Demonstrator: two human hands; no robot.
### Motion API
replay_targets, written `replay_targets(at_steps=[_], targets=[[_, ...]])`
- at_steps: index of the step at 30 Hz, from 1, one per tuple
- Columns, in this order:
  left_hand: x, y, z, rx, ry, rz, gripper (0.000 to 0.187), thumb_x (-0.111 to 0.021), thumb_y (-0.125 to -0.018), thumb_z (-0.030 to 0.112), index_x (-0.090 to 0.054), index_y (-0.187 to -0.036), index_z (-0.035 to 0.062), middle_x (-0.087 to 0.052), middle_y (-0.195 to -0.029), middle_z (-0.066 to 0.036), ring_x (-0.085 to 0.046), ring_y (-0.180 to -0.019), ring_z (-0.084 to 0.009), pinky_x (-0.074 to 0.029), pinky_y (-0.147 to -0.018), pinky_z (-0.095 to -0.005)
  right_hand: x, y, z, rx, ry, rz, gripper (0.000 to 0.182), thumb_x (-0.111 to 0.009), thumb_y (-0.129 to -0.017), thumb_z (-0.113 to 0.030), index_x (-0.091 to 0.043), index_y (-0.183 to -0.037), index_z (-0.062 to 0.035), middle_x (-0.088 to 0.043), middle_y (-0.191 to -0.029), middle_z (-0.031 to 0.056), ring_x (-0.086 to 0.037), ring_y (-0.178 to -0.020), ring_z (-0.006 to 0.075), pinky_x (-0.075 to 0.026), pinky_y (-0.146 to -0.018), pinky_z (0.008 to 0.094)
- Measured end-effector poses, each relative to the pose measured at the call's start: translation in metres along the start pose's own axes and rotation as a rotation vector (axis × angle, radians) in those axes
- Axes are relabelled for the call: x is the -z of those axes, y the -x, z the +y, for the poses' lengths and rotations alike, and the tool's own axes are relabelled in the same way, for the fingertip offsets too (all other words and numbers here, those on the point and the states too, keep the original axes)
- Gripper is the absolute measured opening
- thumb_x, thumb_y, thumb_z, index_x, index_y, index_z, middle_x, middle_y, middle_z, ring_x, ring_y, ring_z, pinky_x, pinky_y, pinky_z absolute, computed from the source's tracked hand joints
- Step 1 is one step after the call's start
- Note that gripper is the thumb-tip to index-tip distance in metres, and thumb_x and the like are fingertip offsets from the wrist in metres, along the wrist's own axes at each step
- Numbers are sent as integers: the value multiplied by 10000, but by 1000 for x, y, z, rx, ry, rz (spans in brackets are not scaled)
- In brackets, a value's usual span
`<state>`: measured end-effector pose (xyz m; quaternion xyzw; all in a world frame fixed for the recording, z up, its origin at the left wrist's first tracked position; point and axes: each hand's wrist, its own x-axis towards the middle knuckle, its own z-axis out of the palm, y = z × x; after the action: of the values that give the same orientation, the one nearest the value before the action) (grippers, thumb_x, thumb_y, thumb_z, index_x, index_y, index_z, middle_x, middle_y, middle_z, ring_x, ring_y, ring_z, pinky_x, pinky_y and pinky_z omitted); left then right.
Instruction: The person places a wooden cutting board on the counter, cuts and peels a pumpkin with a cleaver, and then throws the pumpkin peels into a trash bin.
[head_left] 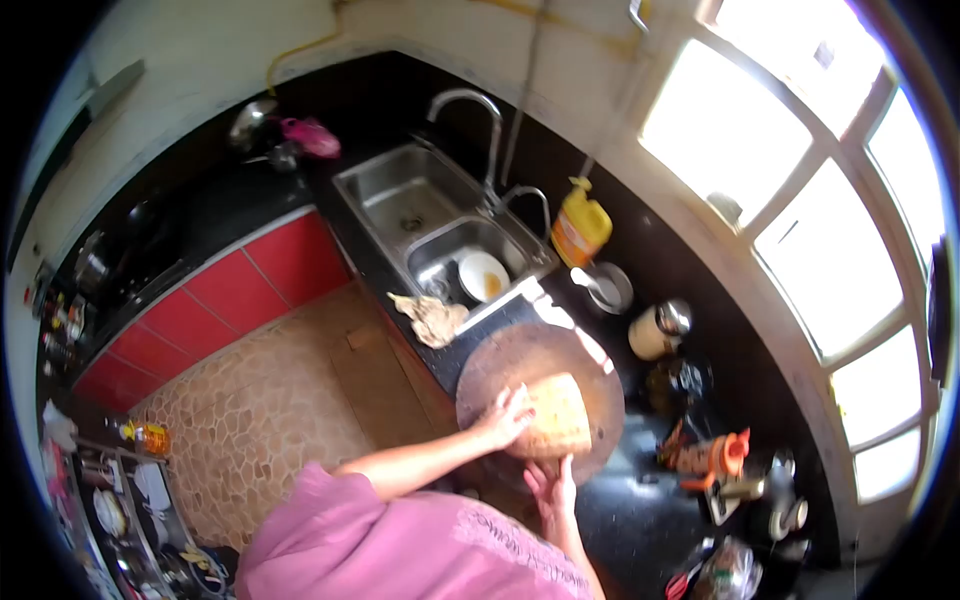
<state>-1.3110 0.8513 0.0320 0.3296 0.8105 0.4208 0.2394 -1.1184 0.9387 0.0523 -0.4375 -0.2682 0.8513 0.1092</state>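
Observation:
A light-brown slab (560,415) with one curved side and a speckled surface is over the round wooden chopping board (490,362). Its exact kind I cannot make out, nor whether it lies flat or is slightly raised. My left hand (505,418) grips its left edge, fingertips on the top face. At the near edge my right hand (552,487) holds the slab, thumb and fingers apart against it; part of the grip is hidden. The board rests on the black counter (625,505).
Beyond the board is a double steel sink (385,185) holding a white bowl (483,277). A crumpled cloth (430,320) lies on its near edge. A yellow bottle (580,225), a metal pot (605,288), a lidded jar (660,330) and an orange-and-white item (705,455) line the wall.

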Motion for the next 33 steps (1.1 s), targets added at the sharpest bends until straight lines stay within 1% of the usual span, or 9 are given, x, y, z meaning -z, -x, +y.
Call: replay_targets(at_steps=[5,8,11,13,17,18,23,29,33], targets=[[42,29,-14,33,2,-8,770,-448,-977,548,-253,-1500,17,-272,-1443,-402,-295,-1368,-513,-292,-1134,-497,-15,24,13,61,41,9,799,-470,-971,-570,-179,-1541,-93,-282,-1555,210,-490,-1289,361,-483,-964,424],[89,33,-28,80,105,-28,788,-466,-975,543,-250,-1503,0,-303,-1460,-346,-296,-1385,-462,-264,-1153,-460,-43,41,13,118,89,59,826,-485,-969,-561,-113,-1553,-110,-255,-1556,238,-484,-1289,370,-484,-940,416],[155,44,-45,184,218,-37,730,-541,-969,465,-294,-1498,27,-325,-1458,-317,-463,-1294,-382,-410,-1062,-412,-51,36,30,145,9,125,820,-511,-985,-490,-12,-1568,-201,-282,-1540,226,-551,-1215,357,-513,-895,425],[208,55,-67,210,237,-28,711,-570,-963,430,-300,-1502,54,-337,-1453,-306,-542,-1222,-341,-476,-989,-393,-58,33,48,157,-24,202,797,-525,-977,-496,-81,-1563,-189,-308,-1532,223,-544,-1233,349,-510,-902,424],[313,87,-169,215,116,107,682,-632,-936,364,-353,-1481,63,-412,-1422,-265,-607,-1111,-306,-518,-915,-365,-86,30,107,41,71,434,587,-547,-979,-433,-378,-1436,-105,-586,-1281,153,-667,-1001,252,-554,-742,360],[343,99,-189,267,120,127,679,-641,-930,354,-364,-1472,52,-433,-1407,-262,-635,-1051,-276,-527,-876,-349,-100,26,124,9,98,416,491,-568,-971,-396,-484,-1341,-83,-646,-1141,113,-684,-886,215,-549,-669,332],[448,159,-320,556,101,329,583,-637,-933,362,-487,-1359,-5,-595,-1257,-225,-619,-1092,-278,-481,-952,-374,-223,-22,164,-123,279,123,359,-558,-992,-242,-530,-1310,-78,-666,-1106,69,-677,-886,172,-529,-696,296],[504,144,-298,572,344,297,508,-637,-944,332,-531,-1323,11,-644,-1189,-175,-618,-1077,-234,-495,-922,-337,-400,-103,155,48,758,-170,336,-600,-974,-213,-597,-1267,-49,-679,-1015,26,-626,-837,92,-480,-697,239],[525,119,-289,460,419,226,494,-642,-948,289,-524,-1333,4,-634,-1222,-152,-611,-1085,-209,-491,-930,-337,-494,-202,142,134,1061,-454,353,-602,-978,-208,-587,-1285,-35,-663,-1073,38,-623,-923,117,-515,-804,277]])
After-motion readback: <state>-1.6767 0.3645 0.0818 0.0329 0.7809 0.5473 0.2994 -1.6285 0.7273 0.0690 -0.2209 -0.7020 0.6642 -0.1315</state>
